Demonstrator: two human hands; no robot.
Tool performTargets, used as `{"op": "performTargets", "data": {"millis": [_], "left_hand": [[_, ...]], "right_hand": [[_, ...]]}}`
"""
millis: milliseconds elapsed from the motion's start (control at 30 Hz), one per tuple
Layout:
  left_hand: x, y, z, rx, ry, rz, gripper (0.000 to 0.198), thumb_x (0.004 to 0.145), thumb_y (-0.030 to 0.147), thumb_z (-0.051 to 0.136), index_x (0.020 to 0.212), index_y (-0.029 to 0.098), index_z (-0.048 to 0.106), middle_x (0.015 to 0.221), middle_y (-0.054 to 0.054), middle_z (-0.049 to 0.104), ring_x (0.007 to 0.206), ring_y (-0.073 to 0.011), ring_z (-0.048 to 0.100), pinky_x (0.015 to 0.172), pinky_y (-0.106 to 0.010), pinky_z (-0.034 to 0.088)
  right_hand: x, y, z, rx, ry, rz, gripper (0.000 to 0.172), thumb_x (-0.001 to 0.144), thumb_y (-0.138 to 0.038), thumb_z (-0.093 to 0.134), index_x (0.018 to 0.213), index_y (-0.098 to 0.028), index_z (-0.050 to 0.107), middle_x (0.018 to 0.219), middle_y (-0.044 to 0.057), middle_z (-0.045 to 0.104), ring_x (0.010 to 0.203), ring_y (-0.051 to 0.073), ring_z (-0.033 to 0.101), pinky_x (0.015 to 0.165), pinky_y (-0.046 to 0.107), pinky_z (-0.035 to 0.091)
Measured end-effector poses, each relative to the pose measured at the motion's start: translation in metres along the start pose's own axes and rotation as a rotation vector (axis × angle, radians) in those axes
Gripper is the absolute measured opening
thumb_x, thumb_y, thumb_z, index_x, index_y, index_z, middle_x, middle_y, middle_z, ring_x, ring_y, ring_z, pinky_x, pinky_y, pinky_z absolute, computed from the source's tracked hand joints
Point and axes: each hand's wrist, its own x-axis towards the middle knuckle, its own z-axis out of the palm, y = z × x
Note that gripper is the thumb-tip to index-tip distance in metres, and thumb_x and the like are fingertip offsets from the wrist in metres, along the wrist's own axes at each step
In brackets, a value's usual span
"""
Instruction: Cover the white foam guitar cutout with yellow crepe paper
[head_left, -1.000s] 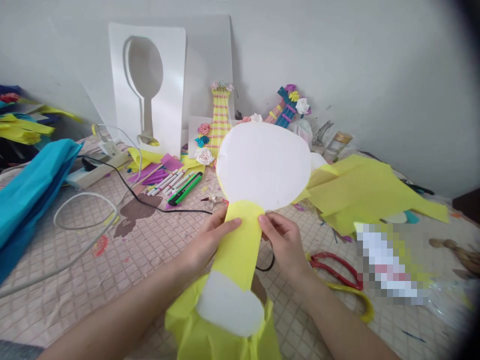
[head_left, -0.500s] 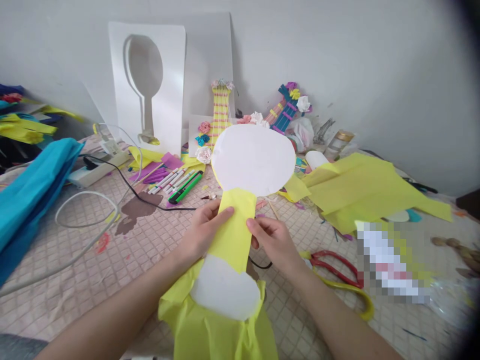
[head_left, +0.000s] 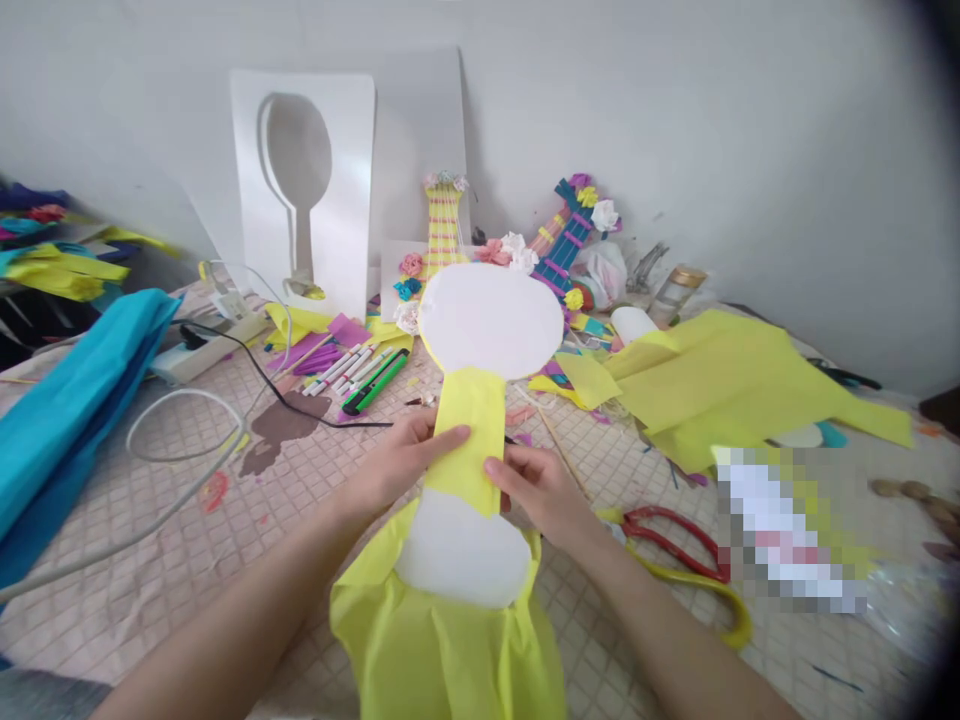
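A white cardboard cutout (head_left: 491, 320) with a rounded head, a narrow neck and a wider base stands out before me. Yellow crepe paper (head_left: 472, 405) is wrapped around its neck, and a longer yellow sheet (head_left: 457, 650) hangs in folds from the base. My left hand (head_left: 405, 455) grips the neck's left edge, thumb lying on the yellow wrap. On the opposite edge, my right hand (head_left: 536, 490) pinches the wrap low on the neck between thumb and fingers. The fingers behind the cutout are hidden.
Red and yellow handled scissors (head_left: 679, 540) lie at right, near my forearm. A green utility knife (head_left: 376, 382) and several markers (head_left: 341, 370) lie beyond my left hand. Yellow paper (head_left: 720, 375) spreads at back right; blue paper (head_left: 75, 400) lies left, beside a white cable (head_left: 184, 500).
The cutout's head tips slightly lower and left in view. Both hands keep hold of the neck, the right a little lower on its edge. The whole scene has shifted slightly downward.
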Motion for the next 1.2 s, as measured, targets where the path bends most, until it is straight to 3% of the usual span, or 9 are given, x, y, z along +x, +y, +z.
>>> {"op": "performTargets", "data": {"millis": [67, 200, 300, 400, 600, 767, 900, 1200], "left_hand": [[-0.001, 0.0, -0.002, 0.025, -0.056, 0.005, 0.024, 0.073, 0.035, 0.063, 0.085, 0.014, 0.064, 0.074, -0.005, 0.068, 0.058, -0.0144, 0.061, 0.052, -0.021, 0.047], [0.0, 0.0, -0.003, 0.033, -0.026, 0.056, 0.021, 0.072, 0.033, 0.065, 0.083, 0.015, 0.065, 0.074, -0.003, 0.067, 0.059, -0.0112, 0.059, 0.052, -0.018, 0.045], [0.0, 0.003, -0.003, -0.082, 0.084, 0.072, 0.021, 0.069, 0.032, 0.068, 0.081, 0.014, 0.065, 0.07, -0.003, 0.067, 0.058, -0.0117, 0.059, 0.053, -0.019, 0.047], [-0.003, 0.007, -0.001, -0.178, 0.115, 0.057, 0.024, 0.068, 0.032, 0.069, 0.081, 0.012, 0.066, 0.07, -0.005, 0.068, 0.058, -0.0137, 0.06, 0.055, -0.022, 0.049], [-0.003, 0.001, 0.002, -0.145, 0.13, 0.009, 0.031, 0.064, 0.033, 0.072, 0.082, 0.009, 0.066, 0.072, -0.009, 0.069, 0.056, -0.0169, 0.061, 0.052, -0.025, 0.048], [-0.001, 0.002, 0.003, -0.177, 0.203, 0.106, 0.027, 0.069, 0.036, 0.067, 0.076, 0.01, 0.065, 0.067, -0.006, 0.068, 0.054, -0.0137, 0.06, 0.052, -0.022, 0.046], [0.002, 0.01, 0.001, -0.217, 0.239, 0.158, 0.027, 0.069, 0.036, 0.067, 0.078, 0.01, 0.064, 0.073, -0.009, 0.069, 0.061, -0.0163, 0.063, 0.059, -0.024, 0.049], [-0.002, 0.036, -0.024, -0.229, 0.345, 0.258, 0.019, 0.074, 0.028, 0.06, 0.081, 0.011, 0.061, 0.071, -0.009, 0.069, 0.061, -0.0184, 0.065, 0.059, -0.03, 0.053]], "right_hand": [[0.001, -0.002, -0.001, 0.018, 0.052, -0.03, 0.039, 0.075, -0.05, 0.054, 0.055, -0.018, 0.049, 0.048, -0.003, 0.048, 0.046, 0.009, 0.043, 0.045, 0.022, 0.034], [0.001, 0.0, -0.002, -0.014, 0.096, -0.091, 0.037, 0.076, -0.048, 0.055, 0.055, -0.018, 0.049, 0.05, -0.003, 0.048, 0.048, 0.009, 0.043, 0.046, 0.022, 0.033], [0.002, 0.006, -0.004, -0.11, -0.031, -0.121, 0.037, 0.077, -0.044, 0.055, 0.051, -0.017, 0.049, 0.049, -0.003, 0.048, 0.048, 0.009, 0.044, 0.046, 0.022, 0.032], [0.003, 0.01, -0.003, -0.158, -0.125, -0.122, 0.039, 0.077, -0.042, 0.055, 0.049, -0.017, 0.049, 0.047, -0.003, 0.046, 0.047, 0.009, 0.042, 0.047, 0.022, 0.031], [0.005, 0.008, 0.001, -0.012, 0.001, -0.143, 0.031, 0.077, -0.043, 0.056, 0.061, -0.016, 0.054, 0.055, -0.003, 0.047, 0.051, 0.01, 0.042, 0.049, 0.022, 0.033], [0.005, 0.008, 0.002, -0.027, 0.035, -0.176, 0.029, 0.078, -0.041, 0.056, 0.064, -0.016, 0.054, 0.056, -0.003, 0.046, 0.053, 0.01, 0.041, 0.05, 0.023, 0.033], [0.005, 0.008, -0.001, 0.019, 0.02, -0.166, 0.031, 0.077, -0.043, 0.055, 0.062, -0.016, 0.052, 0.053, -0.004, 0.042, 0.05, 0.009, 0.04, 0.048, 0.023, 0.031], [0.006, 0.003, -0.009, 0.049, 0.024, -0.164, 0.034, 0.075, -0.046, 0.056, 0.059, -0.017, 0.051, 0.05, -0.004, 0.041, 0.047, 0.01, 0.039, 0.046, 0.024, 0.03]]}}
